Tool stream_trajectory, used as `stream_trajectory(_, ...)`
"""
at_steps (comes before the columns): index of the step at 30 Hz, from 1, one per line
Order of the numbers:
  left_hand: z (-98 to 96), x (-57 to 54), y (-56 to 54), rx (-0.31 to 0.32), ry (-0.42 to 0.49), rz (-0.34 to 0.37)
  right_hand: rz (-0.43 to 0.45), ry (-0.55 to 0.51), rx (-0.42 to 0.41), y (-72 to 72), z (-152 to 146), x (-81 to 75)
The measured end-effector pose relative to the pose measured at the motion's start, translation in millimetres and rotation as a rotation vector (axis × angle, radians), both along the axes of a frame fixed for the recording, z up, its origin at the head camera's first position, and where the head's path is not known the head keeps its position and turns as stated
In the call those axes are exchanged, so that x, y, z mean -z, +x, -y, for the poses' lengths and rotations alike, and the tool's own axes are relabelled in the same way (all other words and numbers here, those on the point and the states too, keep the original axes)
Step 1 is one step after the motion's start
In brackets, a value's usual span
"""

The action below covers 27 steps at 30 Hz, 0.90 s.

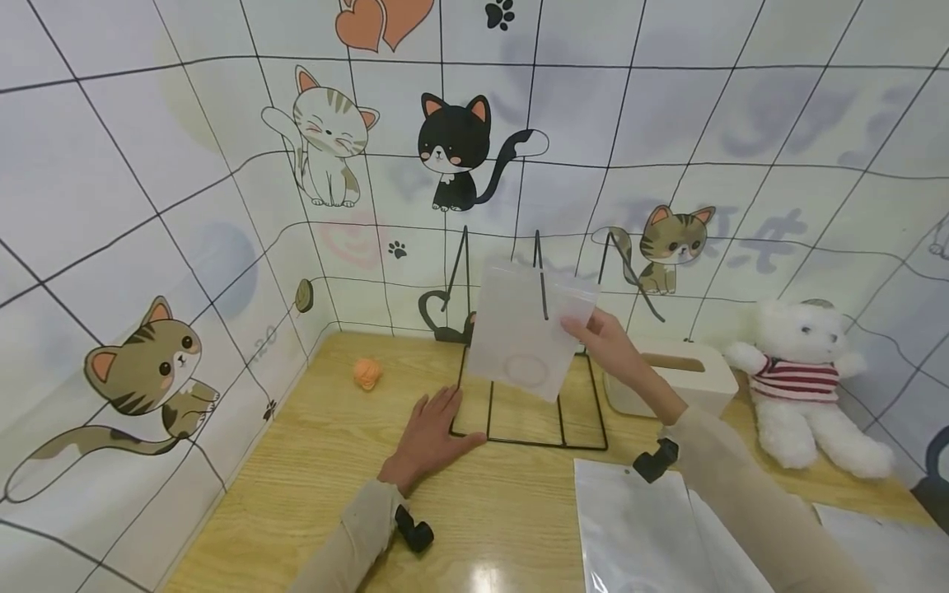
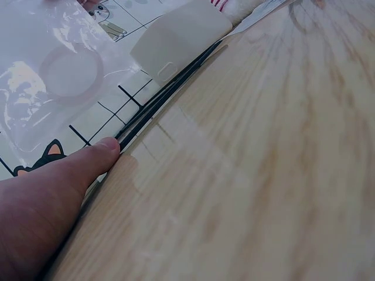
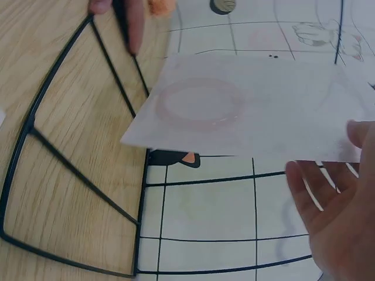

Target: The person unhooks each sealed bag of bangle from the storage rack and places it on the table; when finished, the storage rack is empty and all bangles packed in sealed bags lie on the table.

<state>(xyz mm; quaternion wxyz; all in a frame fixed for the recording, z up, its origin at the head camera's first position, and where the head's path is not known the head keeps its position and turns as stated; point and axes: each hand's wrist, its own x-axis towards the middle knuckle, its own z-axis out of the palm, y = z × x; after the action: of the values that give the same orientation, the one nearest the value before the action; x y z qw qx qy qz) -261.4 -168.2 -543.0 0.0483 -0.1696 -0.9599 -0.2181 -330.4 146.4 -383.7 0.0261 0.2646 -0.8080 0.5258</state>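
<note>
My right hand (image 1: 615, 350) pinches the right edge of a translucent plastic bag (image 1: 511, 329) between thumb and fingers. A faint pinkish ring shape shows near the bag's lower end. The bag is held up, slightly tilted, at a black wire rack (image 1: 549, 445) with three upright prongs. The middle prong's rod shows in front of the bag's upper part; whether it runs through a hole cannot be told. My left hand (image 1: 428, 432) rests with extended fingers on the rack's left front corner, its thumb (image 2: 88, 164) touching the front rod. The bag covers part of the rack's back.
Right of the rack stands a cream tissue box (image 1: 712, 379), with a white teddy bear (image 1: 793, 420) in a striped shirt beside it. Clear plastic bags (image 1: 623, 527) lie at the front right. A small orange ball (image 1: 366, 373) sits at the back left, near the cat-printed wall.
</note>
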Motion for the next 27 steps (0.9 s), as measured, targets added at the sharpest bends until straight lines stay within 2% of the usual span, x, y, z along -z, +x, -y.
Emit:
stream_trajectory(4,0.5,-0.6,0.3,0.002,-0.001,0.001,-0.137,-0.004,0.017,7.8,0,-1.3)
stream_trajectory(6,1.2,-0.5,1.1,-0.002,-0.004,0.003,-0.175,-0.005,0.016,10.8,1,-3.0)
stream_trajectory(11,1.7,-1.1,3.7,-0.002,-0.003,-0.003,-0.206,0.032,0.022,16.0,2,-8.7)
stream_trajectory(17,-1.0,-2.5,2.0,0.005,0.012,-0.016,-0.288,0.135,0.107,18.2,-2,-12.6)
stream_trajectory(22,-1.6,-0.2,-0.1,0.002,-0.006,-0.017,-0.330,0.126,0.158,20.6,-3,-15.2)
stream_trajectory(27,-1.0,0.1,-1.5,0.008,0.001,0.001,-0.311,0.097,0.199,24.4,1,-14.8)
